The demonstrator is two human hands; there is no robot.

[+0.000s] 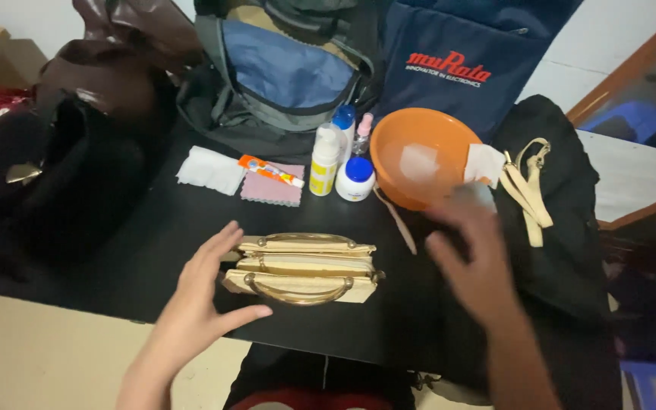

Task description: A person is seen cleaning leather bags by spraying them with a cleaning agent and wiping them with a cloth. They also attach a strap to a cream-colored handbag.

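A small beige handbag (301, 267) with gold curved handles lies on its side on the black table (153, 243). My left hand (206, 292) is open, fingers spread, touching the bag's left end. My right hand (472, 250) hovers blurred to the right of the bag, just below an orange bowl (411, 156), fingers apart and holding nothing that I can make out. A white cloth (484, 163) hangs over the bowl's right rim.
Behind the bag stand a yellow-white bottle (323, 163), a blue-capped white jar (355, 179), an orange tube (271, 171) on a pink cloth (271, 186) and a white wipe (210, 171). Backpacks, a brown bag and a black bag (556, 228) with beige straps ring the table.
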